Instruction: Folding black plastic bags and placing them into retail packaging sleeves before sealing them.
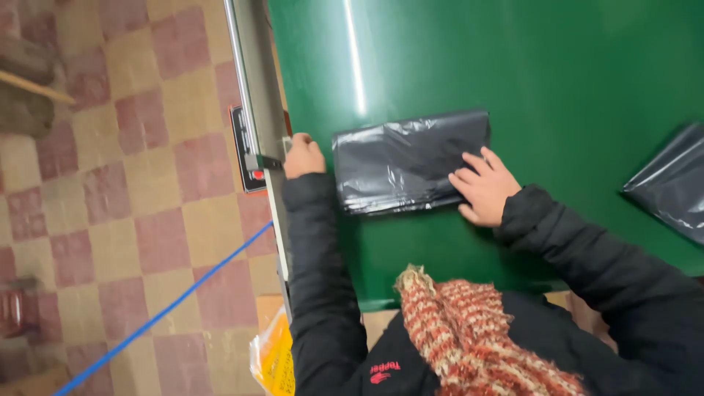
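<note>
Head view, read from the left: I see a checkered floor [132, 183] of red and tan tiles, with a blue cord [165, 312] running diagonally across it. Low down beside my sleeve sits a crumpled yellow plastic bag [273, 359]. A metal rail [257, 95] edges the green desk [557, 73], and on it sits a small black rectangular panel [243, 150] with a red spot.

My left hand [302, 155] rests at the desk's left edge, right by the rail; its fingers are curled under, clenched loosely, and I cannot tell whether they grip anything. Just to its right lies a folded stack of black plastic bags [403, 158], flat on the desk, glossy and wrinkled, its long side running left to right.

My right hand [484, 187] lies on the stack's right end, fingers [469, 165] spread and flat, pressing down rather than grasping. At the far right edge another black plastic bag [671, 187] lies well apart from the stack, partly cut off. A red and cream knitted scarf [469, 337] hangs below, over my black jacket.
</note>
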